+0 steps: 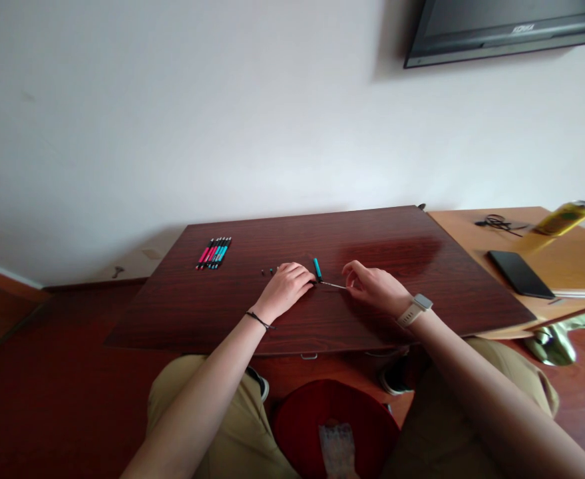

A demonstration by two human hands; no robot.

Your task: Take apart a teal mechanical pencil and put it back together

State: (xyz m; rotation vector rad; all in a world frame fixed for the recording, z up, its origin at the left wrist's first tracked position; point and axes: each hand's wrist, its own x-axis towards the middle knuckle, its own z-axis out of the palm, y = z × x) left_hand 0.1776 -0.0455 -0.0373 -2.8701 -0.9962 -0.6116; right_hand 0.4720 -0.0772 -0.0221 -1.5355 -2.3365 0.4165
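My left hand (291, 285) lies low over the dark wooden table (172, 319), its fingers closed together around a small black piece at their tips. From there a thin, pale rod (333, 285) runs right to my right hand (372, 285), whose thumb and finger pinch its far end. A teal tube (317, 268) with a black lower end lies just beyond the rod, between the hands. Tiny dark parts (271, 271) sit left of my left fingers. Several pink and teal pens (214, 253) lie in a row at the table's left.
On the lighter side table (582, 259) at the right are a black flat device (520, 273), a coiled black cable (496, 223) and a yellow can (566, 218). A screen (516, 33) hangs on the wall. Below the table edge is a red stool (297, 426).
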